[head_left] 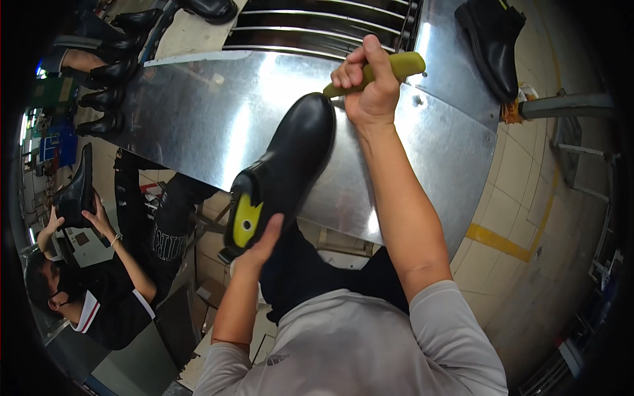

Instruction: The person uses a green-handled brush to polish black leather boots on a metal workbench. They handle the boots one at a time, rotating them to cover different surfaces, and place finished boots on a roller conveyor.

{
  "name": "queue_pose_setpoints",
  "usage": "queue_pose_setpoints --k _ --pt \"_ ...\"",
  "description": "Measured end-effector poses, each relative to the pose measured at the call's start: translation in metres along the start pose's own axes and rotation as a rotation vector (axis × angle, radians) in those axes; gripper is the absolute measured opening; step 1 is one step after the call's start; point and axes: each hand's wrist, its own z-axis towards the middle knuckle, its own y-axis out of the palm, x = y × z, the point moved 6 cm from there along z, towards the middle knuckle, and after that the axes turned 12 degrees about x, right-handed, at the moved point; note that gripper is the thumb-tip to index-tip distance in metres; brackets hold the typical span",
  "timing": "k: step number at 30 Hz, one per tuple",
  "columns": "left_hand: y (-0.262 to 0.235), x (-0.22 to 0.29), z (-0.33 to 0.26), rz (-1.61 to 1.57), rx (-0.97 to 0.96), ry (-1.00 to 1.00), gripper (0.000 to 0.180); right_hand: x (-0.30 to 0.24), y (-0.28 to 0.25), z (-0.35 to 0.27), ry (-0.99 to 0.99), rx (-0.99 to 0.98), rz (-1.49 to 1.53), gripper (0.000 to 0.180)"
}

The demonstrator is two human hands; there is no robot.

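Observation:
A black leather ankle boot (297, 142) with a yellow-green insole showing at its opening lies tilted above the metal table, toe pointing away from me. My left hand (263, 243) grips it by the heel end of the shaft, thumb along the side and the other fingers hidden beneath. In my right hand (371, 86) is an olive-green handled tool (406, 65), fingers wrapped round it and thumb raised along it. Its narrow end meets or nearly meets the edge of the boot's toe; I cannot make out the tip.
The shiny metal table (191, 119) spans the front, with a roller rack (317, 30) behind it. Another black boot (492, 46) lies at the far right. Several black boots (102, 99) line the left. There a co-worker (112, 297) holds a boot (76, 191).

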Motion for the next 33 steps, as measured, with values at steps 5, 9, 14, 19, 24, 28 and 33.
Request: queue_pose_setpoints --k 5,9,14,19,24,28,33 --pt "0.054 0.056 -0.027 -0.031 0.207 0.223 0.037 0.0 -0.02 -0.033 0.022 0.084 0.004 0.039" --pt "0.08 0.057 -0.035 -0.16 0.182 0.009 0.029 0.002 -0.028 -0.082 0.064 0.08 -0.09 0.041" --pt "0.093 0.062 -0.038 -0.506 0.193 -0.028 0.028 -0.022 -0.036 -0.141 0.123 0.053 -0.118 0.049" --pt "0.046 0.036 -0.007 -0.405 -0.138 0.035 0.071 -0.028 -0.068 -0.184 0.405 0.185 -0.121 0.053" --pt "0.004 0.057 0.05 -0.014 -0.259 0.326 0.113 -0.041 -0.074 -0.19 0.3 0.281 -0.277 0.059" --pt "0.022 0.12 0.079 0.203 -0.415 0.699 0.11 -0.041 -0.072 -0.18 0.255 0.148 -0.301 0.056" --pt "0.028 0.107 0.078 0.072 -0.367 0.724 0.093 -0.021 -0.068 -0.149 0.281 0.477 -0.125 0.036"
